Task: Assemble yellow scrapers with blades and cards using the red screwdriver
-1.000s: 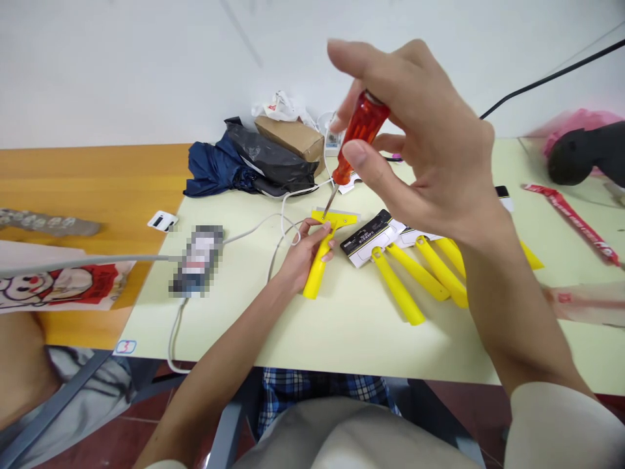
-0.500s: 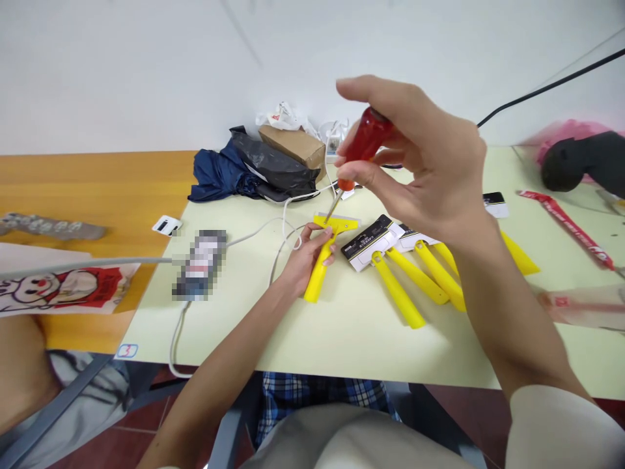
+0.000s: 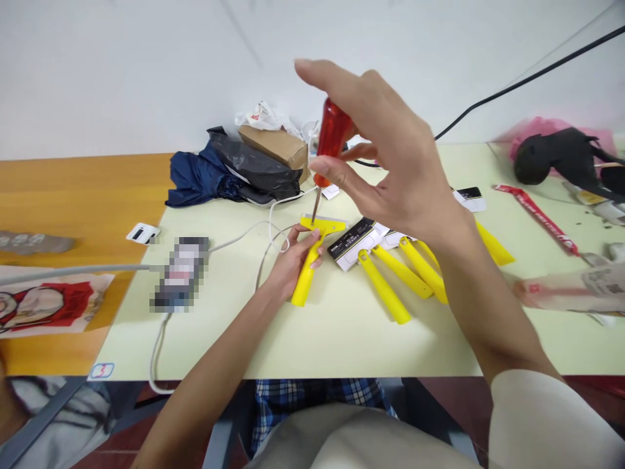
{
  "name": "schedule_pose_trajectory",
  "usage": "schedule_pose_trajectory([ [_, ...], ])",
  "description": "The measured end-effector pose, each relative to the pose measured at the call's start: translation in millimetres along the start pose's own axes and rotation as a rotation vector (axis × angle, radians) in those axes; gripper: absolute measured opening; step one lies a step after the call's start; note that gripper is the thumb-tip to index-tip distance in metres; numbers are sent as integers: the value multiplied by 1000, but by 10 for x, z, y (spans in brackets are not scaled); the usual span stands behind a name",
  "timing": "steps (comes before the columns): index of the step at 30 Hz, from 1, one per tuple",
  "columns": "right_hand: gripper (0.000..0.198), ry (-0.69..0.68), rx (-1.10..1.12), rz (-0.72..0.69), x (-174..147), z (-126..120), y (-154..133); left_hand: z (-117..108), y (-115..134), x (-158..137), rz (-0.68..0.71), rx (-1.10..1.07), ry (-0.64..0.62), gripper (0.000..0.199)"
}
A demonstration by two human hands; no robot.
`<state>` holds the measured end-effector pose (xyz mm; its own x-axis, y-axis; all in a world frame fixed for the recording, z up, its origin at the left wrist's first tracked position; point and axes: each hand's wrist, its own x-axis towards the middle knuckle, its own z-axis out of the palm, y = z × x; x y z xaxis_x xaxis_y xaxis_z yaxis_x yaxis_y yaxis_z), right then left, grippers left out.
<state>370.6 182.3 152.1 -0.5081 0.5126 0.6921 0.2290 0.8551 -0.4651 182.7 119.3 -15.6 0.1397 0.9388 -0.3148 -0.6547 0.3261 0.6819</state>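
Near the middle of the table, my left hand [image 3: 291, 260] is closed around a yellow scraper [image 3: 307, 277], whose wide blade head points away from me. My right hand [image 3: 390, 143] pinches the red handle of a screwdriver [image 3: 333, 133] between thumb and fingers, with the index finger stretched past its top. The screwdriver stands nearly upright, its tip at the left screw on the scraper's head. Whether the tip sits in the screw slot is too small to tell. Right of my left hand lie several more yellow scrapers [image 3: 385, 290] with black-and-white cards [image 3: 356, 241] over their heads.
A dark blue and black bag [image 3: 234, 166] and a cardboard box [image 3: 276, 146] rest against the wall. White cables [image 3: 239, 238] run by a pixelated device [image 3: 180, 273]. To the right are a red strip wrapper [image 3: 537, 218] and a black object [image 3: 551, 156]. Another person's leg shows lower left.
The view has shifted slightly right. My right hand has brought the screwdriver more upright, its tip staying at the scraper's left screw. My left hand keeps its hold.
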Motion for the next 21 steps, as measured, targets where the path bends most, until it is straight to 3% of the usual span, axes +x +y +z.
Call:
schedule_pose_trajectory([
  [2, 54, -88, 121, -38, -2, -26, -16, 3, 2, -2, -4, -10, 16, 53],
  [4, 51, -78, 200, -67, -6, -34, -12, 6, 7, -5, -5, -17, 23, 54],
  [8, 52, 33, 17, 39, -7, -8, 12, 14, 16, -14, -1, -16, 10, 54],
  [10, 58, 7, -28, 72, -6, -4, 14, 18, 19, -16, 1, -19, 13, 54],
  [14, 54, -121, 138, 6, -14, -27, 17, 17, 18, -10, 6, -29, 27, 55],
  [21, 61, -9, 60, 76, -23, -24, 27, 20, 19, -9, 5, -28, 29, 55],
])
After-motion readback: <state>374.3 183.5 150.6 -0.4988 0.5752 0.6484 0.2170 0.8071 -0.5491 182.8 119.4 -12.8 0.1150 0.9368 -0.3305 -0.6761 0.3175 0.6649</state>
